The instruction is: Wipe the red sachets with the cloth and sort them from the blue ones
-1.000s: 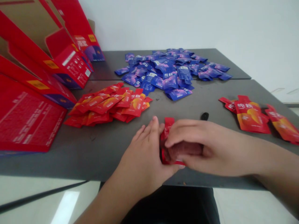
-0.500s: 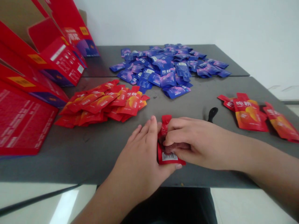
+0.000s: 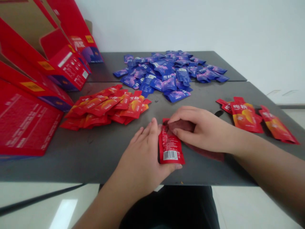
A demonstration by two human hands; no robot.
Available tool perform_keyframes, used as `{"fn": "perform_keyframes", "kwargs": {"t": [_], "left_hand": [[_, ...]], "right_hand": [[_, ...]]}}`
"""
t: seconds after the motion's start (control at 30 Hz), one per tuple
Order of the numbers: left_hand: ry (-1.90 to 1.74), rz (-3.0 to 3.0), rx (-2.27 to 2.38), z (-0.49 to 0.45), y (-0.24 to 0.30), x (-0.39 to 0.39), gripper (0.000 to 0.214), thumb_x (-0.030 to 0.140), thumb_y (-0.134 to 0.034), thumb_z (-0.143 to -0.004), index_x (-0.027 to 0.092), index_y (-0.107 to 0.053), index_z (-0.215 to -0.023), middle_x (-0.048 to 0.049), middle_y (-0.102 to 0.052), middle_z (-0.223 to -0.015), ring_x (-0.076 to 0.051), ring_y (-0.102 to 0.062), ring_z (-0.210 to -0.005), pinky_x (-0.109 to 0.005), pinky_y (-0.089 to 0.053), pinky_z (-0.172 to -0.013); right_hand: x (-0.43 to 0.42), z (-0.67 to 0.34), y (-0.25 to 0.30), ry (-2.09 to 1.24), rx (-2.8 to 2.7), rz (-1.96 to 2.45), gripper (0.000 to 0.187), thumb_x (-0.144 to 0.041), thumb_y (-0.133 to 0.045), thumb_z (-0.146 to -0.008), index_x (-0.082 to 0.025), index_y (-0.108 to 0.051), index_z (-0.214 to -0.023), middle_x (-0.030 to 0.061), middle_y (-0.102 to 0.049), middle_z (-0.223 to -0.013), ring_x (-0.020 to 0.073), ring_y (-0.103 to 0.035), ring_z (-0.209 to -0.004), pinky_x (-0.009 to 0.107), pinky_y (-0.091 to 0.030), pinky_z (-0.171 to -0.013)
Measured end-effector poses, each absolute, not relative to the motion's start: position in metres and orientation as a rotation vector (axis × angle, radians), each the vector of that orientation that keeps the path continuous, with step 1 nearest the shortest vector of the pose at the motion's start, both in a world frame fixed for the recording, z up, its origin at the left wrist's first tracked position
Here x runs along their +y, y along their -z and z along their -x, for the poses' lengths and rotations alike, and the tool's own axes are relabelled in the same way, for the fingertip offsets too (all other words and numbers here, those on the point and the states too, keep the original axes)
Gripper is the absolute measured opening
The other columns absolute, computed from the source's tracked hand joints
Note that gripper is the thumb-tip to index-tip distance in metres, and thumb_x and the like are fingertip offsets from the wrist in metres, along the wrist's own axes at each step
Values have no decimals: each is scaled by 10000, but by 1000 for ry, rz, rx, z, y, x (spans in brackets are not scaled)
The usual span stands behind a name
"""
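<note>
A red pouch (image 3: 170,144) lies flat on the grey table (image 3: 95,165), its printed back with a barcode facing up. My left hand (image 3: 145,152) rests flat along the pouch's left side, fingers stretched out, with the thumb by its bottom edge. Above the pouch's upper part, my right hand (image 3: 197,127) is closed on a reddish-brown cloth (image 3: 209,154), pressing a bunched part of it near the pouch's top. A loose flap of cloth hangs out below that hand. The pouch's top end is partly hidden by my right fingers.
A pile of red-orange pouches (image 3: 105,108) lies left, and blue-purple pouches (image 3: 166,71) are heaped at the back. Several red pouches (image 3: 246,116) lie right, beside a partly hidden small black object (image 3: 218,113). Open red boxes (image 3: 26,124) stand at the far left.
My right hand has moved with the cloth from the pouch's lower part up to its top, uncovering the printed text and barcode. My left hand stays beside the pouch.
</note>
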State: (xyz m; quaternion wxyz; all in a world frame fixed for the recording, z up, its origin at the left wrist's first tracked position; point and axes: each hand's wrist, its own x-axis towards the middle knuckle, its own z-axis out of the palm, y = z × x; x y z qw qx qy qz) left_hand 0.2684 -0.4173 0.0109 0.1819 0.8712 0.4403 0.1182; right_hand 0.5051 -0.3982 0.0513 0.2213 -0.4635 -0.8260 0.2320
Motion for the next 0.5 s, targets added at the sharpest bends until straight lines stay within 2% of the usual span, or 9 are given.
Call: {"fn": "perform_keyframes", "kwargs": {"t": [0.1, 0.17, 0.37, 0.5], "left_hand": [[-329, -2443, 1216, -268, -11, -416, 1181, 601, -819, -793, 30, -231, -1644, -298, -309, -1702, -402, -391, -1565, -592, -326, -1289], [-312, -2439, 1196, -267, -10, -415, 1145, 551, -833, -768, 59, -269, -1635, -286, -261, -1724, -395, -360, -1582, -587, -300, -1302], [-286, -2448, 1208, -268, -11, -416, 1156, 533, -840, -740, 77, -275, -1640, -267, -269, -1729, -364, -366, -1585, -557, -290, -1313], [-293, -2448, 1234, -268, -10, -416, 1226, 610, -848, -749, 99, -211, -1663, -258, -290, -1723, -392, -373, -1576, -583, -318, -1295]], "right_hand": [[-410, -499, -60, -1258, -2266, 994, 284, -90, -689, -878, -247, -748, -1106, -4, -732, -1095, 140, -712, -937, 270, -564, -851], [-414, -495, -63, -1474, -2289, 901, 338, -19, -688, -838, -245, -772, -1075, -18, -737, -1085, 120, -713, -929, 244, -564, -858], [-410, -491, -61, -1333, -2411, 906, 347, 15, -726, -795, -241, -785, -1022, -25, -735, -1049, 133, -682, -1003, 242, -529, -933], [-405, -494, -56, -1146, -2455, 995, 144, -119, -785, -852, -228, -765, -944, 0, -689, -1013, 149, -651, -939, 271, -513, -854]]}}
